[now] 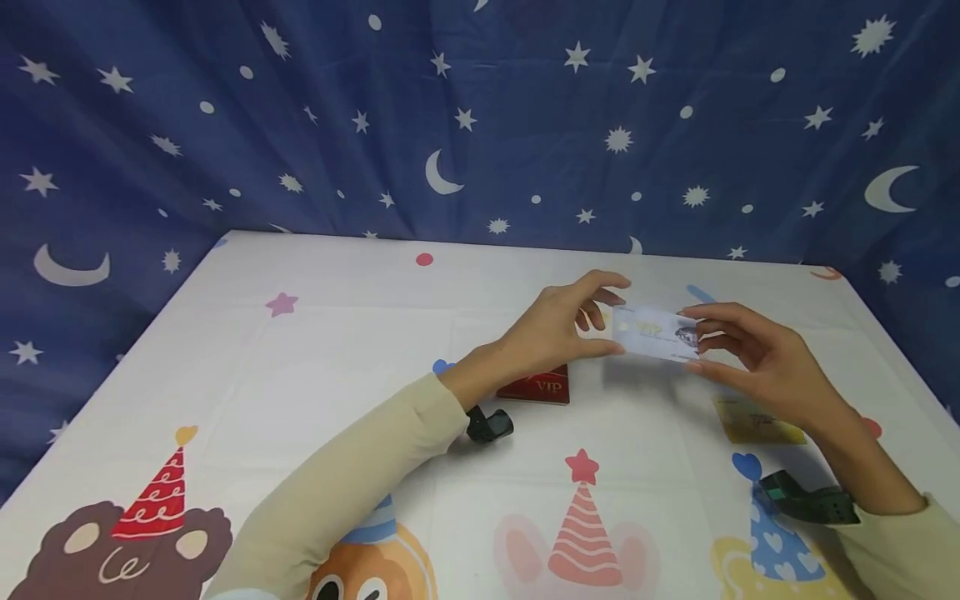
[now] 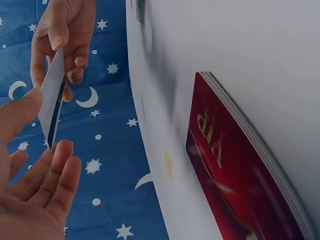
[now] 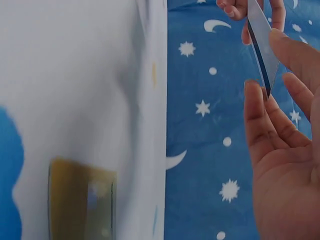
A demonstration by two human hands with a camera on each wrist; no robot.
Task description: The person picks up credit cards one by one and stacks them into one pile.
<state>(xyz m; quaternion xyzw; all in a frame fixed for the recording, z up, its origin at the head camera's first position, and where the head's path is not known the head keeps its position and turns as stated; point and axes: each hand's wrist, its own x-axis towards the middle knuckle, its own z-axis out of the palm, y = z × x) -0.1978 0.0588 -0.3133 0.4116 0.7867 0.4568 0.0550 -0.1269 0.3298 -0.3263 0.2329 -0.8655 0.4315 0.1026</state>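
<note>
A white card (image 1: 651,332) marked VIP in gold is held up off the table between both hands. My left hand (image 1: 558,321) pinches its left end, with the thumb at the lower corner and a finger at the upper one; the index finger is raised. At the other end, my right hand (image 1: 757,350) pinches the card by its top and bottom edges. Both wrist views show the white card (image 2: 54,95) nearly edge-on, with a dark stripe on its back. A stack of red VIP cards (image 2: 232,165) lies below my left wrist, partly hidden by the forearm in the head view.
A gold card (image 1: 757,421) lies on the table under my right forearm. The white tablecloth (image 1: 360,333) carries printed party animals, and a blue star-patterned curtain (image 1: 510,167) hangs behind the table. A dark strap device (image 1: 491,425) is at the left wrist.
</note>
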